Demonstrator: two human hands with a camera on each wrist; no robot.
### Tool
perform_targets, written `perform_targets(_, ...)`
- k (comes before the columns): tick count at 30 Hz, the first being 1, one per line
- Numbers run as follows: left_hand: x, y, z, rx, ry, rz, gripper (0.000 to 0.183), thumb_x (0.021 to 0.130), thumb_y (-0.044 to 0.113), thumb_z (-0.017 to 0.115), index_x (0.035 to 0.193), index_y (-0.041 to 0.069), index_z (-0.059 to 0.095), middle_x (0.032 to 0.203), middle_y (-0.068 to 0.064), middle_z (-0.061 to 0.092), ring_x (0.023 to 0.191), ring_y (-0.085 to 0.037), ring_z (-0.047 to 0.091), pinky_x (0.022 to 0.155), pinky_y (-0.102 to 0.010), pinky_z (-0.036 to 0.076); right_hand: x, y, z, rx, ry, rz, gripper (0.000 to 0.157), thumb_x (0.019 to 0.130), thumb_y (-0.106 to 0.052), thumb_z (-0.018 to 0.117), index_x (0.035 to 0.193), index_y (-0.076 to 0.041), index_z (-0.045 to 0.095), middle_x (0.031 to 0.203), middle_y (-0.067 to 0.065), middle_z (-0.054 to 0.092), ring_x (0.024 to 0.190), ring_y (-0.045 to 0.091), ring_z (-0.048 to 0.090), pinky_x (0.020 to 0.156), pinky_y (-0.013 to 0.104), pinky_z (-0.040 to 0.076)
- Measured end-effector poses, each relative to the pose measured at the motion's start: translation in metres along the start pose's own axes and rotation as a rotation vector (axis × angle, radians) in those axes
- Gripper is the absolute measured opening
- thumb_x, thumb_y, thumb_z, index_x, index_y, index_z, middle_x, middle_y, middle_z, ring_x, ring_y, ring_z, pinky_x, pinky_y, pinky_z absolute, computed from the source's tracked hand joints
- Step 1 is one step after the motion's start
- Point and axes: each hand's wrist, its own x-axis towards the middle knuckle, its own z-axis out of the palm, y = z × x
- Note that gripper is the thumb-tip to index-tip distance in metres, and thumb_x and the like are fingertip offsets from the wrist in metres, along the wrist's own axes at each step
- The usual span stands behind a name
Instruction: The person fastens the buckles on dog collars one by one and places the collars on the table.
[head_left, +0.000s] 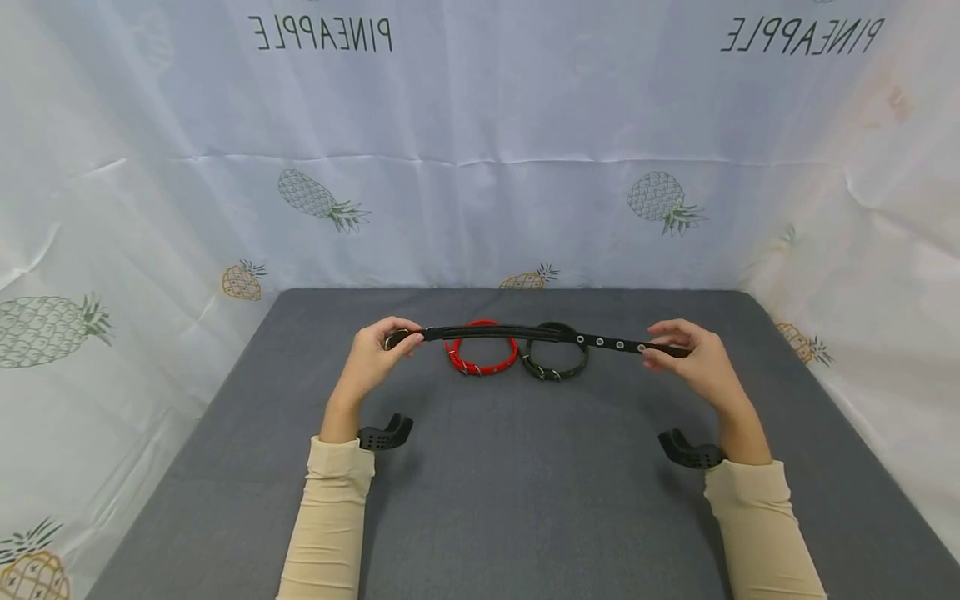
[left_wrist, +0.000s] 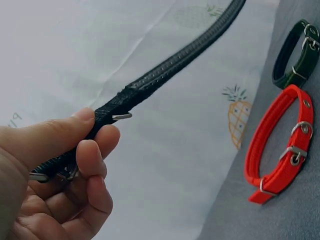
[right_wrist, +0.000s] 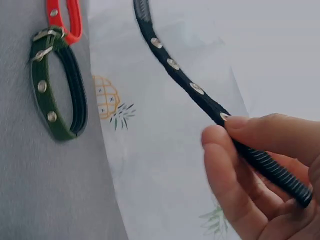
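Observation:
A black collar (head_left: 495,332) is stretched out lengthwise between both hands, raised over the table. My left hand (head_left: 372,354) pinches its buckle end between thumb and fingers; a metal loop (left_wrist: 122,116) shows just past the fingertips. At the other end, my right hand (head_left: 693,358) pinches the strap near the tip, beside a row of metal eyelets (right_wrist: 172,64). Behind the strap lie two buckled collars formed into rings: a red collar (head_left: 480,368) on the left and a dark green collar (head_left: 553,375) on the right, side by side.
The grey table (head_left: 525,500) reaches back to a white curtain (head_left: 480,225) printed with pineapples, which also hangs at both sides. A black curved wrist mount (head_left: 387,433) sticks out from the left wrist, and a similar mount (head_left: 688,451) from the right.

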Motion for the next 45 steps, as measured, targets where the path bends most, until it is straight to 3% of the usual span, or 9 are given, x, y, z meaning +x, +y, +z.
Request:
perform_targets(3, 0.000, 0.001, 0.001, -0.014, 0.002, 0.001, 0.022, 0.091, 0.014, 0.066, 0.109, 0.000, 0.067, 0.096, -0.023, 0.073, 0.067, 0.007, 0.056, 0.053, -0.019, 0.038, 0.001, -0.002, 0.004, 0.065, 0.056, -0.007, 0.029, 0.087, -0.007, 0.071, 0.113, -0.008, 0.059, 0.080, -0.032, 0.064, 0.065, -0.004, 0.067, 0.066, 0.012, 0.054)
perform_targets(7, 0.000, 0.004, 0.002, -0.023, 0.007, 0.014, 0.023, 0.091, 0.015, 0.066, 0.108, 0.000, 0.067, 0.096, -0.024, 0.073, 0.067, 0.005, 0.057, 0.056, -0.020, 0.043, 0.003, -0.008, 0.009, 0.155, 0.101, -0.049, 0.026, 0.087, -0.003, 0.069, 0.105, -0.021, 0.061, 0.082, -0.026, 0.064, 0.065, -0.005, 0.067, 0.066, 0.011, 0.054)
perform_targets(10, 0.000, 0.009, 0.004, -0.024, 0.015, 0.029, 0.022, 0.091, 0.014, 0.067, 0.108, 0.000, 0.067, 0.095, -0.023, 0.072, 0.066, -0.001, 0.059, 0.058, -0.020, 0.045, 0.004, -0.014, 0.013, 0.239, 0.103, -0.092, 0.028, 0.088, 0.002, 0.066, 0.102, -0.023, 0.063, 0.084, -0.019, 0.065, 0.066, -0.003, 0.068, 0.064, 0.014, 0.056)
perform_targets(15, 0.001, 0.017, 0.010, -0.043, 0.008, 0.040, 0.021, 0.090, 0.013, 0.067, 0.107, 0.000, 0.068, 0.091, -0.022, 0.069, 0.067, 0.000, 0.060, 0.060, -0.020, 0.048, 0.008, -0.026, 0.024, 0.272, 0.087, -0.113, 0.023, 0.087, 0.001, 0.066, 0.101, -0.017, 0.066, 0.082, -0.018, 0.066, 0.066, -0.002, 0.068, 0.065, 0.017, 0.057)
perform_targets(18, 0.001, 0.021, 0.013, -0.056, 0.003, 0.039, 0.021, 0.090, 0.013, 0.068, 0.107, 0.001, 0.068, 0.092, -0.021, 0.069, 0.068, 0.003, 0.059, 0.062, -0.023, 0.050, 0.012, -0.032, 0.030, 0.247, 0.077, -0.117, 0.016, 0.088, -0.001, 0.067, 0.103, -0.002, 0.066, 0.080, -0.019, 0.066, 0.066, -0.002, 0.068, 0.066, 0.017, 0.057)
perform_targets(23, 0.001, 0.026, 0.017, -0.081, -0.003, 0.031, 0.021, 0.090, 0.013, 0.067, 0.108, 0.002, 0.068, 0.093, -0.021, 0.068, 0.069, 0.002, 0.059, 0.063, -0.021, 0.049, 0.017, -0.040, 0.038, 0.232, 0.061, -0.143, 0.023, 0.088, -0.001, 0.067, 0.105, 0.014, 0.062, 0.079, -0.019, 0.066, 0.065, -0.001, 0.067, 0.066, 0.017, 0.057)
perform_targets(34, 0.000, 0.033, 0.023, -0.166, -0.005, 0.100, 0.023, 0.088, 0.006, 0.068, 0.109, -0.003, 0.065, 0.095, -0.021, 0.065, 0.071, 0.001, 0.055, 0.063, -0.016, 0.044, 0.019, -0.055, 0.053, 0.284, 0.050, -0.178, 0.016, 0.086, 0.002, 0.067, 0.101, 0.008, 0.067, 0.083, -0.021, 0.067, 0.066, 0.000, 0.066, 0.064, 0.019, 0.057)
perform_targets(42, 0.003, 0.037, 0.037, -0.200, -0.029, 0.186, 0.026, 0.089, 0.002, 0.066, 0.114, -0.003, 0.064, 0.087, -0.022, 0.065, 0.071, 0.001, 0.054, 0.066, -0.017, 0.045, 0.023, -0.063, 0.063, 0.245, -0.007, -0.139, 0.023, 0.086, -0.007, 0.071, 0.102, 0.008, 0.068, 0.080, -0.017, 0.067, 0.064, 0.002, 0.064, 0.064, 0.022, 0.056)
perform_targets(45, 0.003, 0.040, 0.040, -0.245, -0.027, 0.192, 0.027, 0.089, 0.003, 0.067, 0.114, -0.004, 0.064, 0.084, -0.012, 0.065, 0.071, -0.001, 0.055, 0.067, -0.017, 0.046, 0.025, -0.066, 0.067, 0.235, -0.036, -0.140, 0.022, 0.086, -0.006, 0.071, 0.103, 0.008, 0.068, 0.079, -0.019, 0.065, 0.063, 0.000, 0.062, 0.063, 0.023, 0.055)
